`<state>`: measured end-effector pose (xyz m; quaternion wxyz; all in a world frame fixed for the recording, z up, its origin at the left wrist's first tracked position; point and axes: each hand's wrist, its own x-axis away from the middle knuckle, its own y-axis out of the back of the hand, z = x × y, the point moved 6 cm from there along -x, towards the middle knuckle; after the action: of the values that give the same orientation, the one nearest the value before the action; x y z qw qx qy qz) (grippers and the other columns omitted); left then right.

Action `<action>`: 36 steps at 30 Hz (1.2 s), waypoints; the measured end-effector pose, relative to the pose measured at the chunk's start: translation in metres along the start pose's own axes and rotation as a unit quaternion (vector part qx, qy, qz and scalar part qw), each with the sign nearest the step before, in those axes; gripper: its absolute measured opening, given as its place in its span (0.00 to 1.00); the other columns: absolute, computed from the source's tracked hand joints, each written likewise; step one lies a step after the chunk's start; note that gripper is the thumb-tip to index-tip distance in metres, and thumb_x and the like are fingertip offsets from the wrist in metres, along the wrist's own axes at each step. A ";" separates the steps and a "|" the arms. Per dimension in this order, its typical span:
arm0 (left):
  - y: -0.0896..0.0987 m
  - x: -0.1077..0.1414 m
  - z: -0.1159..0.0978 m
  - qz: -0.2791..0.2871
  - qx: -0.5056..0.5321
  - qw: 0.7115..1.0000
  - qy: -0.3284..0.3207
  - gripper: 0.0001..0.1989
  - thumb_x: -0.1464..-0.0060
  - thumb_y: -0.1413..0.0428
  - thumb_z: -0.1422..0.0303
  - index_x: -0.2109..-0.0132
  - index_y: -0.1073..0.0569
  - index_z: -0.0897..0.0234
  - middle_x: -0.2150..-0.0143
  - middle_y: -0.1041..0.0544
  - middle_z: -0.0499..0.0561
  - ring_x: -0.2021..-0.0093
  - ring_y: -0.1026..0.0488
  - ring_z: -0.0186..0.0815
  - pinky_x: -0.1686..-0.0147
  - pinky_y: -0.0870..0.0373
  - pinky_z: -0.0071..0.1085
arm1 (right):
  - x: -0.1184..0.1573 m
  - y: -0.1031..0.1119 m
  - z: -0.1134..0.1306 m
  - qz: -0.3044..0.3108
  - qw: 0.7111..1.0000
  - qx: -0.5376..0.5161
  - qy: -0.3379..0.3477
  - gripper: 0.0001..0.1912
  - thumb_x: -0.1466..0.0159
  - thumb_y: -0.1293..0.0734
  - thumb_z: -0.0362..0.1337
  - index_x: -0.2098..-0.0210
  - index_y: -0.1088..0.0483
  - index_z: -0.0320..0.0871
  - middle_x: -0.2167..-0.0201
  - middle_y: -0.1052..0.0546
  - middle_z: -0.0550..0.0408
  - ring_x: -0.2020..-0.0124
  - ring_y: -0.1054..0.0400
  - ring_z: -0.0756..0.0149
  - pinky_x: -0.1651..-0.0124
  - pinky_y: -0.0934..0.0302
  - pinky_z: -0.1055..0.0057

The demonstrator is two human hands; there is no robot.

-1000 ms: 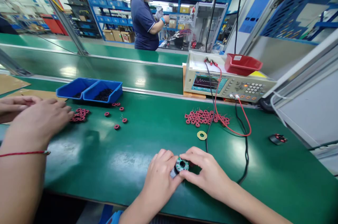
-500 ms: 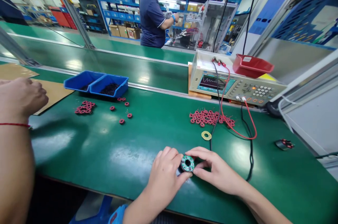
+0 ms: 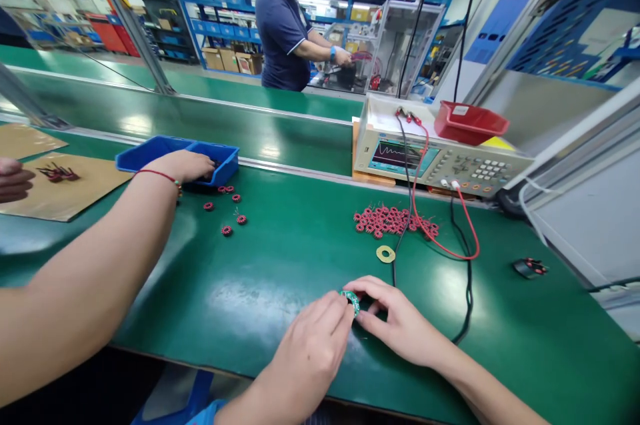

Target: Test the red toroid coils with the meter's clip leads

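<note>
Between my two hands, low in the middle of the head view, is a round green circuit board, partly covered by fingers. My left hand closes on its left side with fingers pressed together. My right hand pinches the right edge with thumb and fingers. Whatever lies under the board is hidden. A yellow ring lies just beyond my right hand. Behind it is a pile of small red wound coils, with a black cable and a red cable across it.
A co-worker's arm reaches from the left into blue bins. Loose red coils lie nearby. A tester bears a red tray. At right lies a black cylindrical part. Another person stands behind.
My left hand has turned over the board, covering more of it, and the board is tilted. The co-worker's arm has moved right into the blue bins, uncovering red parts on the brown sheet.
</note>
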<state>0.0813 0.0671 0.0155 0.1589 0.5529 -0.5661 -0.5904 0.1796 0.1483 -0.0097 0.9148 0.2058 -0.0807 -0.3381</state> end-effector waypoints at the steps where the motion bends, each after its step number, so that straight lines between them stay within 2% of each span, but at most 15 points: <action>1: 0.000 0.000 -0.001 -0.003 -0.016 1.000 -0.014 0.15 0.40 0.57 0.77 0.51 0.31 0.73 0.58 0.25 0.59 0.55 0.27 0.43 0.57 0.25 0.39 | 0.000 0.000 0.001 -0.006 1.000 0.006 0.003 0.21 0.42 0.39 0.24 0.51 0.34 0.47 0.57 0.31 0.54 0.59 0.34 0.68 0.63 0.35 0.73; 4: 0.002 -0.001 -0.001 -0.007 -0.044 0.998 -0.044 0.16 0.39 0.60 0.76 0.51 0.30 0.74 0.58 0.23 0.59 0.55 0.26 0.44 0.57 0.24 0.39 | 0.002 -0.001 0.003 -0.021 1.000 0.021 0.011 0.20 0.43 0.38 0.24 0.52 0.34 0.46 0.59 0.31 0.53 0.61 0.34 0.68 0.64 0.36 0.73; 8: 0.000 0.001 -0.002 0.022 -0.056 0.995 -0.082 0.19 0.39 0.63 0.77 0.51 0.30 0.77 0.56 0.23 0.62 0.53 0.27 0.45 0.56 0.25 0.39 | 0.001 -0.001 0.005 -0.018 0.999 0.026 0.019 0.19 0.43 0.39 0.25 0.53 0.35 0.46 0.60 0.30 0.54 0.63 0.34 0.67 0.66 0.36 0.74; 11: -0.003 0.004 -0.004 0.029 -0.062 0.994 -0.088 0.19 0.40 0.63 0.78 0.49 0.32 0.79 0.54 0.25 0.64 0.51 0.28 0.46 0.54 0.26 0.39 | -0.001 0.002 0.007 -0.006 0.999 0.022 0.027 0.19 0.43 0.39 0.25 0.53 0.34 0.46 0.60 0.30 0.54 0.61 0.34 0.68 0.65 0.35 0.74; 13: -0.004 0.004 -0.003 0.023 -0.051 0.996 -0.066 0.18 0.41 0.60 0.78 0.48 0.33 0.77 0.53 0.26 0.63 0.50 0.30 0.46 0.52 0.28 0.39 | -0.002 0.003 0.007 0.015 0.999 0.006 0.029 0.20 0.43 0.38 0.25 0.53 0.34 0.45 0.58 0.31 0.53 0.60 0.34 0.68 0.64 0.35 0.74; 15: -0.003 0.002 0.001 0.012 0.001 1.000 -0.021 0.16 0.42 0.56 0.78 0.49 0.32 0.72 0.54 0.26 0.59 0.51 0.30 0.43 0.52 0.29 0.39 | -0.002 0.007 0.006 0.009 1.000 -0.012 0.016 0.19 0.43 0.38 0.25 0.53 0.34 0.45 0.57 0.31 0.52 0.58 0.34 0.68 0.64 0.34 0.75; 17: -0.001 -0.002 0.010 -0.010 0.082 0.995 0.048 0.15 0.43 0.51 0.77 0.49 0.32 0.68 0.55 0.27 0.57 0.52 0.30 0.40 0.52 0.30 0.38 | -0.002 0.015 0.003 -0.041 0.999 -0.011 -0.008 0.15 0.41 0.39 0.28 0.55 0.33 0.44 0.58 0.30 0.52 0.60 0.33 0.68 0.66 0.34 0.75; 19: -0.001 -0.006 0.019 -0.026 0.152 0.981 0.119 0.19 0.47 0.45 0.73 0.47 0.34 0.66 0.54 0.29 0.56 0.52 0.32 0.40 0.52 0.31 0.37 | -0.001 0.020 0.003 -0.095 0.995 0.017 -0.022 0.10 0.38 0.40 0.32 0.59 0.31 0.43 0.62 0.28 0.53 0.64 0.32 0.68 0.68 0.35 0.75; 21: -0.006 -0.009 0.025 -0.014 0.202 0.965 0.167 0.23 0.49 0.41 0.71 0.46 0.35 0.65 0.54 0.31 0.55 0.53 0.33 0.40 0.53 0.31 0.37 | 0.000 0.020 0.007 -0.115 0.992 0.056 -0.021 0.08 0.37 0.40 0.34 0.63 0.30 0.43 0.67 0.27 0.54 0.68 0.32 0.69 0.70 0.36 0.75; 22: -0.010 -0.011 0.027 -0.002 0.222 0.958 0.182 0.21 0.50 0.41 0.70 0.48 0.34 0.64 0.55 0.30 0.54 0.54 0.32 0.39 0.54 0.31 0.36 | 0.000 0.018 0.010 -0.117 0.990 0.075 -0.018 0.07 0.37 0.40 0.35 0.65 0.29 0.43 0.69 0.27 0.55 0.70 0.32 0.69 0.71 0.37 0.75; 26: -0.018 -0.015 0.029 0.008 0.266 0.939 0.217 0.11 0.48 0.42 0.72 0.55 0.28 0.62 0.60 0.30 0.51 0.58 0.32 0.37 0.57 0.32 0.34 | -0.003 0.013 0.024 -0.122 0.980 0.155 -0.001 0.04 0.40 0.37 0.34 0.69 0.29 0.43 0.74 0.28 0.57 0.74 0.34 0.70 0.73 0.41 0.75; 30: -0.020 -0.015 0.030 -0.018 0.282 0.931 0.232 0.12 0.50 0.40 0.72 0.56 0.28 0.63 0.61 0.30 0.50 0.59 0.32 0.36 0.58 0.32 0.32 | -0.005 0.008 0.027 -0.117 0.961 0.252 0.015 0.08 0.39 0.38 0.32 0.74 0.32 0.43 0.76 0.31 0.58 0.76 0.37 0.71 0.72 0.43 0.74; 36: -0.021 -0.015 0.033 -0.024 0.285 0.925 0.250 0.09 0.52 0.41 0.73 0.60 0.25 0.64 0.64 0.30 0.48 0.63 0.31 0.34 0.62 0.33 0.30 | -0.005 0.001 0.028 -0.090 0.929 0.353 0.062 0.11 0.35 0.43 0.32 0.72 0.34 0.42 0.75 0.33 0.56 0.74 0.38 0.69 0.71 0.45 0.73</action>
<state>0.0677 0.1020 -0.0034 0.1170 0.7178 -0.6390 -0.2506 0.1686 0.1432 0.0160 0.7518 0.5425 -0.1193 -0.3553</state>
